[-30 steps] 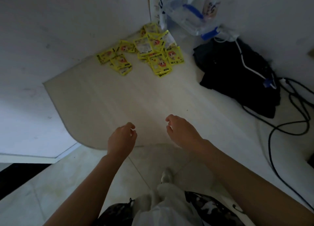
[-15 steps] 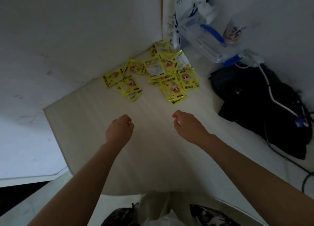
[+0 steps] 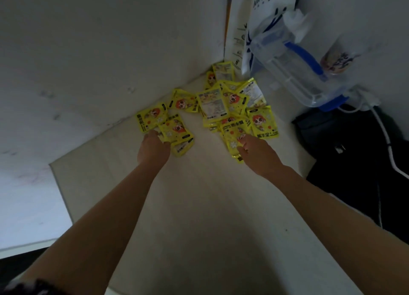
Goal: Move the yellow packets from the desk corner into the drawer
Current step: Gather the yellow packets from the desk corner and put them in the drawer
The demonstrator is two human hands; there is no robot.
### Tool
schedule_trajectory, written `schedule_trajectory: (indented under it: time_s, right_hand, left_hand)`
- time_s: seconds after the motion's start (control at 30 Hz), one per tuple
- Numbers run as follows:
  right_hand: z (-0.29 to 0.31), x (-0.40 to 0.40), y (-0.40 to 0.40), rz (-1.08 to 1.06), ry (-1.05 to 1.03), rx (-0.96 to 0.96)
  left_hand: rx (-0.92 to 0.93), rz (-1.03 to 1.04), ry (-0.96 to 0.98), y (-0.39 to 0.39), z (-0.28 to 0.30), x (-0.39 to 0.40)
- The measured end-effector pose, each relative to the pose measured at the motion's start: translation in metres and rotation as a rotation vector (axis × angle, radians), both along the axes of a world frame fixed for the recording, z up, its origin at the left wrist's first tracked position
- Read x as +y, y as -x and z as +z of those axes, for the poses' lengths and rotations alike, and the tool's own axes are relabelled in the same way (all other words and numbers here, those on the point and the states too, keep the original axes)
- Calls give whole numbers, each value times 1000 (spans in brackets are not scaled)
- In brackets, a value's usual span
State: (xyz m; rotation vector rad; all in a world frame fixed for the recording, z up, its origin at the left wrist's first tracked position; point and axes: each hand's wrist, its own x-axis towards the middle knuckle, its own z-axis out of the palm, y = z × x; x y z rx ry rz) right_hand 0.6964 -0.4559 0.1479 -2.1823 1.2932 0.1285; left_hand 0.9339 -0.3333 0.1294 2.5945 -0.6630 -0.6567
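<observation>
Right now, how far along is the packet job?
Barely begun. Done: nothing visible; all the yellow packets lie in the desk corner, and no drawer is in view. In hand: the left hand touches the small left cluster and the right hand the nearest packet; whether either grips one is unclear. Left: gathering and moving everything.

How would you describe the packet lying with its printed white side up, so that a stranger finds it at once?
Start at the desk corner where the two walls meet, and look at the pile of yellow packets just in front of it. On the left of that pile lies the face-down packet: it alone shows a pale panel of small text, while its neighbours show a red-haired cartoon face.
</observation>
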Motion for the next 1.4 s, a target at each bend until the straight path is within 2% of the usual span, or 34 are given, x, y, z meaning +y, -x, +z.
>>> schedule_trajectory:
  time_s: [0.13, 0.33, 0.47, 0.97, 1.07, 1.27, 1.4]
  right_hand:
    - [-16, -25, -13, -54, 16, 11]
    - [-35, -44, -29, -104, 17, 211]
    - [-43, -53, -33, -122, -19, 205]
    - [-42, -58, -18, -234, -95, 14]
    - [-36, -53, -13, -237, -87, 9]
    - [-31, -40, -4, -241, -136, 37]
    - [-30, -32, -8, -224, -102, 94]
  left_hand:
    - [52, 120, 14, -6, -7, -26]
    - [59, 195, -127, -4, -19, -58]
    - [54, 232, -147, -7, -27, -66]
    - [277, 384, 103, -22, -17, -31]
    - [321, 407, 162, -17, -15, -20]
    - [549, 413, 304, -2, -16, -8]
    - [486, 540, 259, 5, -32, -18]
